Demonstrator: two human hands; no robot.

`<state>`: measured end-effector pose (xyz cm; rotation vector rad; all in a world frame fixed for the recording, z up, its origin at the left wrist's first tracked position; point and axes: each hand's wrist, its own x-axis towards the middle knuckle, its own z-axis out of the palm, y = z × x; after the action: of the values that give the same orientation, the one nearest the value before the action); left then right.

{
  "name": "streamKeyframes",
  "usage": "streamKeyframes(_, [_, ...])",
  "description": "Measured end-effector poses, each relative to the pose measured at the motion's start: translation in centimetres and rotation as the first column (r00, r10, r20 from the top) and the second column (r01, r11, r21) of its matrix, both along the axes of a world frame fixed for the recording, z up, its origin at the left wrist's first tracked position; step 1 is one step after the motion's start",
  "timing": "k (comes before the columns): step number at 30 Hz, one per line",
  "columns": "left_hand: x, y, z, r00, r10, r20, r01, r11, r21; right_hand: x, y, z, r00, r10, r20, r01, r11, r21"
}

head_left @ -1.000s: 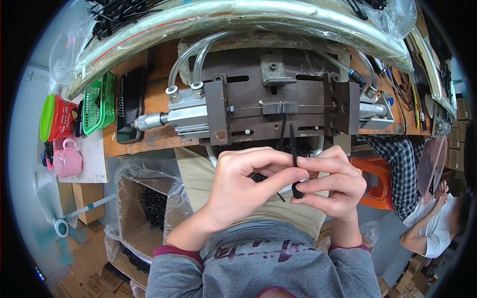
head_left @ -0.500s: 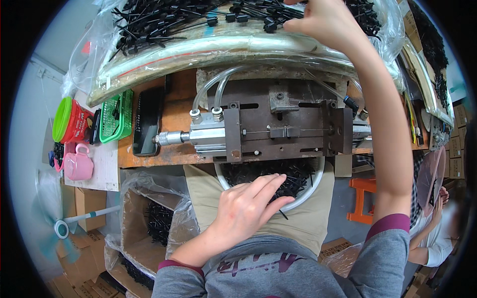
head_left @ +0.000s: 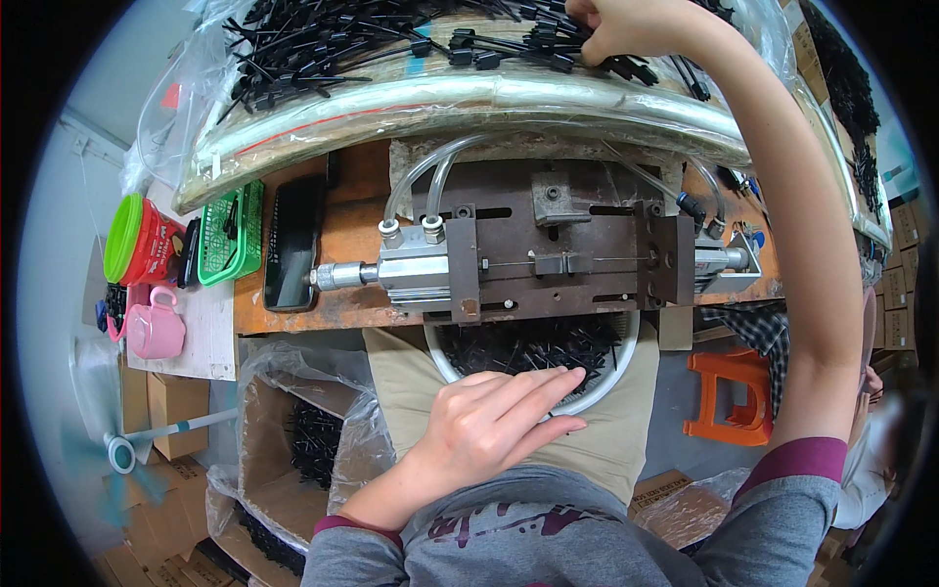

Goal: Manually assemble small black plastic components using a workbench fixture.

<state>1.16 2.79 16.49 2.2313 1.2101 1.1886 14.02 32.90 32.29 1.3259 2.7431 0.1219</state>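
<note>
My right hand (head_left: 626, 31) reaches to the far side, over a pile of black plastic parts with thin tails, like cable ties (head_left: 333, 49). Its thumb and forefinger are apart among these parts; the other fingers are partly cut off by the upper edge. My left hand (head_left: 494, 419) is stretched out flat, palm down, over the near rim of a round white basin (head_left: 624, 364) on my lap. More small black parts (head_left: 528, 344) lie in the basin. Between the hands sits a brown metal fixture (head_left: 606, 235), with small grey metal blocks (head_left: 558, 264) at its middle.
A plastic-wrapped ledge (head_left: 469, 106) borders the pile. Air cylinders (head_left: 413, 274) with clear hoses flank the fixture. To the left are a phone (head_left: 293, 245), a green basket (head_left: 256, 230), a red tub (head_left: 156, 249) and a pink cup (head_left: 156, 328). An orange stool (head_left: 729, 396) stands right.
My right hand has come down among the black parts, and several near it have shifted toward the ledge. My right forearm has swung right. The left hand has moved slightly, fingers still stretched.
</note>
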Motion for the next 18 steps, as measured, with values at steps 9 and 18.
streamKeyframes(9, [0.7,0.2,0.6,0.998,-0.067,0.021,0.067,0.998,-0.001,-0.8,0.3,0.0,0.997,0.006,-0.076,-0.011,0.998,-0.07])
streamKeyframes(18, [-0.7,0.7,1.7,0.999,-0.048,-0.015,0.049,0.998,0.049,3.1,0.5,1.6,0.878,-0.204,-0.432,0.17,0.978,-0.118])
